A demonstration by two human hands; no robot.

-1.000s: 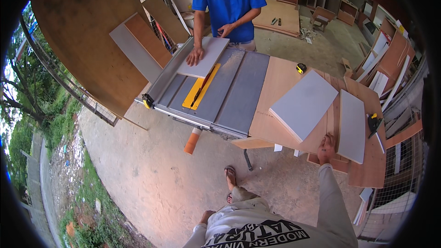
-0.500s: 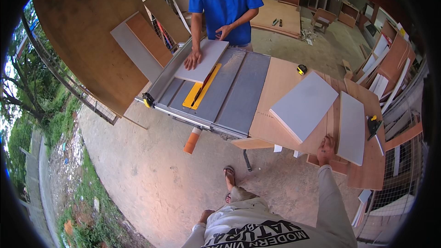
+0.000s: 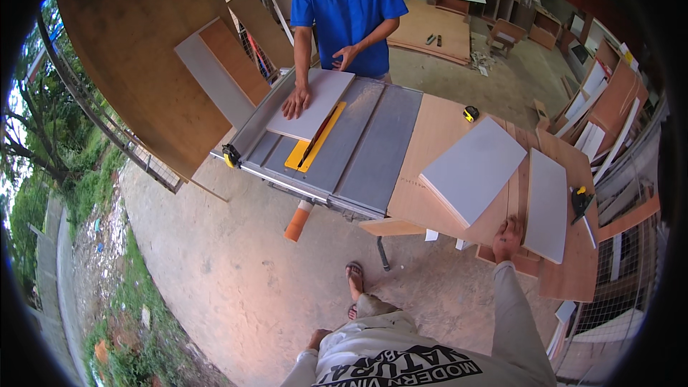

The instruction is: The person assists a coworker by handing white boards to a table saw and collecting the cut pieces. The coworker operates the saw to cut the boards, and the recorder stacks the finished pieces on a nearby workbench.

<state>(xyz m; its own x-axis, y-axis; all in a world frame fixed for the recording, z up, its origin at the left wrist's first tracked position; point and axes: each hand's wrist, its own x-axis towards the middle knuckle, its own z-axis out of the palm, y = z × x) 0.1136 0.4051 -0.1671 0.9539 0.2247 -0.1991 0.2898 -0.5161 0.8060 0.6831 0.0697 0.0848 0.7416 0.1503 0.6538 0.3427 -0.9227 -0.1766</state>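
My right hand (image 3: 507, 240) rests at the near edge of the plywood worktop (image 3: 423, 129), fingers slightly bent and apart, between a stack of white boards (image 3: 469, 168) and a narrower white board (image 3: 545, 208). My left hand (image 3: 317, 338) is low beside my body, its fingers mostly hidden. Ahead, a person in a blue T-shirt (image 3: 347, 11) has one hand (image 3: 297, 100) spread on a white board (image 3: 322, 93) lying on the grey table saw (image 3: 373, 143) along the fence (image 3: 261, 118). The red blade (image 3: 315, 136) shows in a yellow insert.
Tape measures (image 3: 471, 114) sit on the worktop and the saw's rail. Plywood sheets (image 3: 122, 64) lean at left, offcuts (image 3: 609, 93) at right. An orange-tipped pipe (image 3: 297, 222) protrudes beneath the saw. A leg (image 3: 383, 254) stands on the concrete floor.
The person in blue has slid the white board toward me along the fence, farther beside the blade, the hand moving with it. My hands have stayed in place.
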